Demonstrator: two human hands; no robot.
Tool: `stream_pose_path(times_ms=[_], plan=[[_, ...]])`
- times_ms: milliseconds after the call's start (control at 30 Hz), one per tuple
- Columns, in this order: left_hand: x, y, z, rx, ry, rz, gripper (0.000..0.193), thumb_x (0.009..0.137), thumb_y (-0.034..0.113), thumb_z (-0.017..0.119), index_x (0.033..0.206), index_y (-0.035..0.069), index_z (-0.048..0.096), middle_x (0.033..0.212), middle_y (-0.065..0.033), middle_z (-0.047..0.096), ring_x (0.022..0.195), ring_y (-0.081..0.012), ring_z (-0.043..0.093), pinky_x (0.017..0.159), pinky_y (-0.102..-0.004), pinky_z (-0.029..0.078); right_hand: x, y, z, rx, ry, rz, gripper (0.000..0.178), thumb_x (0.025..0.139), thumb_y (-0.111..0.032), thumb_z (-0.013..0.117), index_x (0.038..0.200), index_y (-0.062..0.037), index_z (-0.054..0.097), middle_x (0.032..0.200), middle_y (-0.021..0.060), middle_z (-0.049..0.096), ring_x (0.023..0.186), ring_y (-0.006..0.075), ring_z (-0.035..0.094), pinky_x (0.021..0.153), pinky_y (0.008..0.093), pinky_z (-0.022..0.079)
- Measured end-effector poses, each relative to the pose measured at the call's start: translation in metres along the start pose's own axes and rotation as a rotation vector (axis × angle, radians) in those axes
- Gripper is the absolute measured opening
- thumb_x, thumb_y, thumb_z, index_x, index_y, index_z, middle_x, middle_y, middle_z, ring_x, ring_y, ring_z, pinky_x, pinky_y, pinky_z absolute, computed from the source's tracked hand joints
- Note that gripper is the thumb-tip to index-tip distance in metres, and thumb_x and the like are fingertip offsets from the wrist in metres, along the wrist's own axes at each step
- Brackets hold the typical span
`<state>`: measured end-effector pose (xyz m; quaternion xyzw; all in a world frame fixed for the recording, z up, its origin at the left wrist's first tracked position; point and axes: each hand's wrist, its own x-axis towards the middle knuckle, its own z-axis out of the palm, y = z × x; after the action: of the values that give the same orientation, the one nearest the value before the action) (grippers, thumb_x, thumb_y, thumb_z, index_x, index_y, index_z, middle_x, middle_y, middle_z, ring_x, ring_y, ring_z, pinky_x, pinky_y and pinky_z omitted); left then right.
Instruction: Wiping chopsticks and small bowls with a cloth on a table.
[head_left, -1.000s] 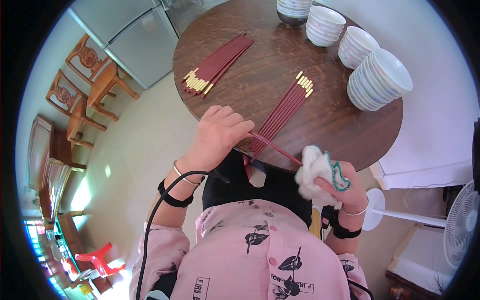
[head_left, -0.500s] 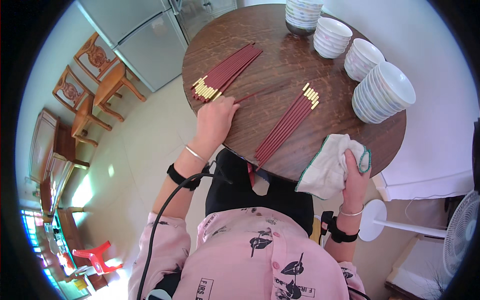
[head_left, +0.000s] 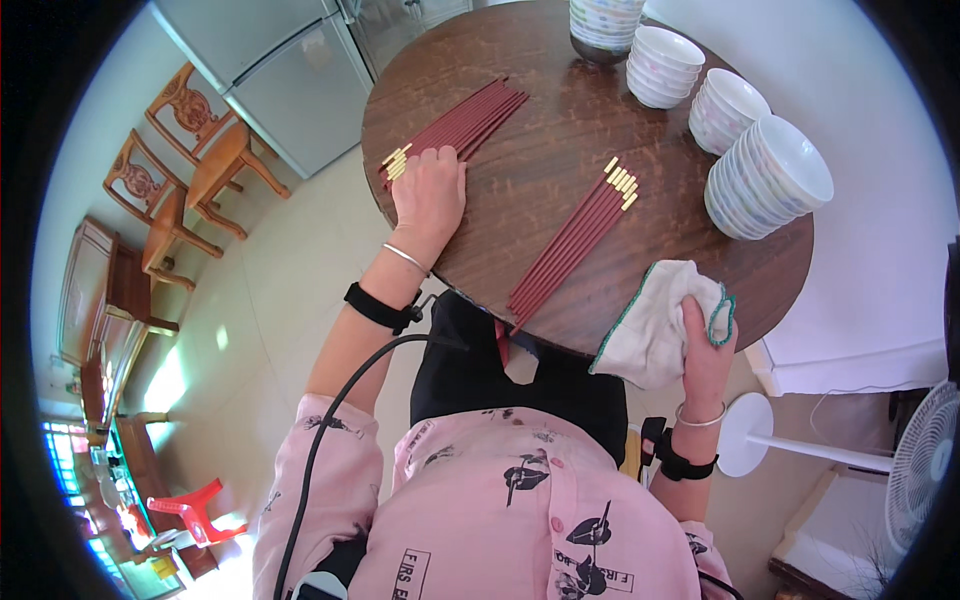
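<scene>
A pile of dark red chopsticks with gold ends (head_left: pixel 470 115) lies slanted on the left of the round wooden table (head_left: pixel 440 60). My left hand (head_left: pixel 430 195) is closed over the near, gold-ended part of this pile; its fingertips are curled down and partly hidden. A smaller bundle of the same chopsticks (head_left: pixel 572 240) lies side by side near the table's front edge, gold ends pointing away. Over the front right edge my right hand (head_left: pixel 708 345) grips a white cloth with green edging (head_left: pixel 648 325), which is bunched in the fingers and drapes toward the left.
Several stacks of bowls stand along the table's right side, the nearest a tall white stack (head_left: pixel 765 180). A grey fridge (head_left: pixel 290 90) is beyond the table's left. Wooden chairs (head_left: pixel 215 165) and a red stool (head_left: pixel 190 510) stand on the left. A white fan (head_left: pixel 920 450) is at the right.
My left hand has moved away from me onto the left pile. The single chopstick that stuck out from it no longer shows apart. My right hand with the cloth has barely shifted.
</scene>
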<state>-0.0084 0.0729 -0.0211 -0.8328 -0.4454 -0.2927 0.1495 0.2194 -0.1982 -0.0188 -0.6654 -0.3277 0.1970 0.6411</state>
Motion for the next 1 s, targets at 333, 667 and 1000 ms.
stream_pose_path(times_ms=[333, 667, 1000], plan=[[-0.032, 0.056, -0.057, -0.672, -0.379, -0.048, 0.018, 0.075, 0.019, 0.071, 0.075, 0.003, 0.064, 0.072, -0.0096, 0.059, 0.067, -0.0251, 0.058, 0.062, -0.0340, 0.047, 0.000, 0.002, -0.003, -0.055, -0.025, 0.007, 0.023, 0.086, -0.010, 0.062, 0.104, 0.0046, 0.062, 0.099, 0.0071, 0.066, 0.088, 0.0132, 0.060, 0.080, 0.0275, 0.046], [-0.035, 0.070, -0.051, -0.703, -0.463, -0.048, 0.014, 0.074, 0.015, 0.068, 0.075, 0.002, 0.064, 0.067, -0.0094, 0.058, 0.060, -0.0230, 0.056, 0.058, -0.0334, 0.046, -0.001, 0.001, -0.002, -0.025, -0.032, -0.001, 0.023, 0.086, -0.011, 0.064, 0.104, 0.0042, 0.062, 0.097, 0.0068, 0.066, 0.087, 0.0130, 0.060, 0.079, 0.0274, 0.046], [-0.049, 0.080, -0.085, -1.376, -0.619, -0.443, 0.008, 0.089, 0.007, 0.056, 0.085, 0.001, 0.051, 0.058, 0.0024, 0.053, 0.052, -0.0025, 0.047, 0.048, -0.0194, 0.036, -0.012, -0.017, 0.013, 0.386, 0.046, 0.154, 0.024, 0.087, -0.011, 0.064, 0.107, 0.0028, 0.062, 0.098, 0.0057, 0.066, 0.087, 0.0116, 0.060, 0.080, 0.0262, 0.047]])
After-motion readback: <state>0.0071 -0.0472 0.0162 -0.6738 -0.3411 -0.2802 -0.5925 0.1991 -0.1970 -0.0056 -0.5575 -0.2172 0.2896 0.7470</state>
